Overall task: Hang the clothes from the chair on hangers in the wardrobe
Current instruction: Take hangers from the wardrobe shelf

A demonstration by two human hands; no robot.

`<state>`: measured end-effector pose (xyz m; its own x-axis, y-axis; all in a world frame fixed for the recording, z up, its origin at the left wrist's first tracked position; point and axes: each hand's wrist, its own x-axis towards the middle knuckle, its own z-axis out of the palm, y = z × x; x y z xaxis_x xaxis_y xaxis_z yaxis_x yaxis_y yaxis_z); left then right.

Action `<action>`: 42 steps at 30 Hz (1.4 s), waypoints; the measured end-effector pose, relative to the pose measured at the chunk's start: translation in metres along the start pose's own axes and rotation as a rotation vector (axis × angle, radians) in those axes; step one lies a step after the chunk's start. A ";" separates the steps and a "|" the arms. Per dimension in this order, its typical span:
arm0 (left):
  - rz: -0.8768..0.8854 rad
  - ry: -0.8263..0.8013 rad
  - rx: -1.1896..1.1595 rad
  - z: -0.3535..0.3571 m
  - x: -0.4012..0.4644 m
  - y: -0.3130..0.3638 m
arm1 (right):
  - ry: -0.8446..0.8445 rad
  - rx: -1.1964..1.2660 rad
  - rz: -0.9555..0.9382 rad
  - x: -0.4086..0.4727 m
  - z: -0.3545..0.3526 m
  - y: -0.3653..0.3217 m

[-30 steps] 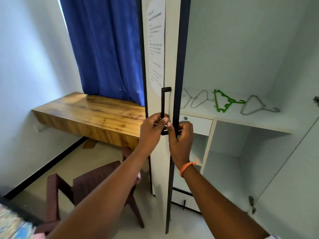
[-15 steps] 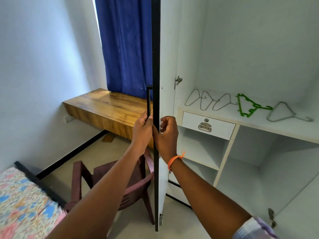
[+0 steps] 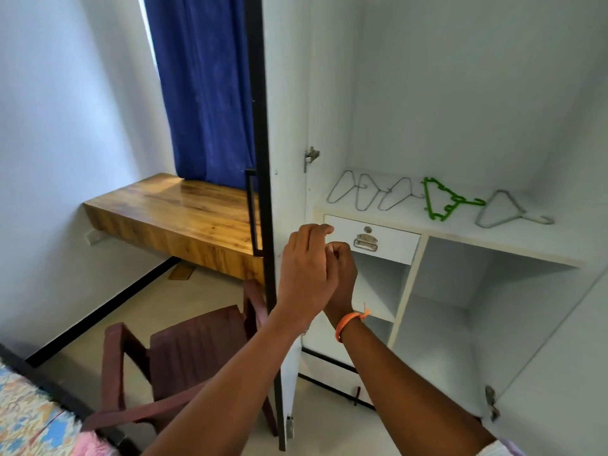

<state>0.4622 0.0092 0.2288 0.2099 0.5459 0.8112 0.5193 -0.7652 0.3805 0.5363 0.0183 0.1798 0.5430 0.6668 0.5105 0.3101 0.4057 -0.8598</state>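
Wardrobe door [image 3: 286, 133] stands swung wide, edge-on to my view, its black handle [image 3: 251, 212] on the far face. Neither hand is on it.

Left hand [image 3: 304, 274] hangs in front of the open wardrobe [image 3: 460, 93], fingers loosely bent, holding nothing that I can see. Right hand [image 3: 342, 274] sits just behind it, partly hidden; fingers curled in toward the palm, and I see nothing inside them. An orange band [image 3: 350, 320] rings the right wrist. The two hands overlap in view; I cannot tell whether they touch.

Hangers lie flat on the shelf [image 3: 493, 238] above the small drawer [image 3: 371, 240]: three wire hangers [image 3: 368, 194] bunched at the left, a green plastic hanger [image 3: 441, 199] in the middle, another wire hanger [image 3: 506, 209] to the right. Flat on the shelf, they read as stock waiting for use.

The maroon plastic chair [image 3: 194, 350] stands left of the door, below the wooden desk [image 3: 177, 212]. I see no garment on the part of it in view; the clothes are out of sight.

Judgement: access is made, nothing hung yet. Hands sit close to the shelf, so picking up a hanger looks the likely next step.
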 end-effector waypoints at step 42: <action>-0.213 -0.791 0.061 0.511 0.176 0.021 | -0.015 -1.618 0.307 0.376 -0.317 0.246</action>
<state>0.9334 0.2642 0.1529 0.6117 0.7742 0.1628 0.6532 -0.6103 0.4482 1.0642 0.1709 0.1564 0.7300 0.6034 0.3210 0.6464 -0.7621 -0.0376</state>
